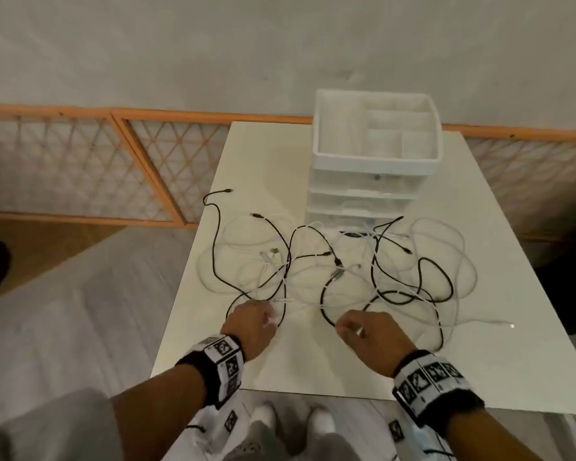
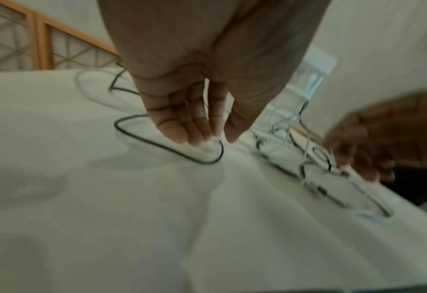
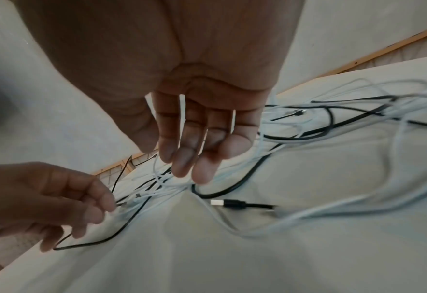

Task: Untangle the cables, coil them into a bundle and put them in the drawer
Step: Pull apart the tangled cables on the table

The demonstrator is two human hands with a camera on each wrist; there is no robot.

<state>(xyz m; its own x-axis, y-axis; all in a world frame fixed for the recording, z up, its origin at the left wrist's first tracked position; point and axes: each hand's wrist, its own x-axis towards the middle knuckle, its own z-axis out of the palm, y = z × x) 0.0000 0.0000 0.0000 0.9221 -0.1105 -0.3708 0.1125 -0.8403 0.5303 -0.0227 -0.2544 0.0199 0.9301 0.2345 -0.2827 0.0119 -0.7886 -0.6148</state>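
Note:
Several black and white cables (image 1: 330, 271) lie tangled across the middle of the white table (image 1: 313, 367). Behind them stands a white drawer unit (image 1: 359, 201) with its drawers closed and a compartment tray on top. My left hand (image 1: 253, 324) is at the tangle's near left edge. Its straight fingers (image 2: 197, 136) point down and touch the table beside a black cable loop (image 2: 167, 148). My right hand (image 1: 363, 327) hovers at the near middle, fingers (image 3: 182, 158) straight and spread just above crossing white strands. A black USB plug (image 3: 235, 203) lies close to it.
A wooden lattice fence (image 1: 147, 161) runs along the wall behind the table. The table's near edge is just in front of my wrists and its left edge is close to my left hand. One white cable end (image 1: 509, 325) trails toward the right edge.

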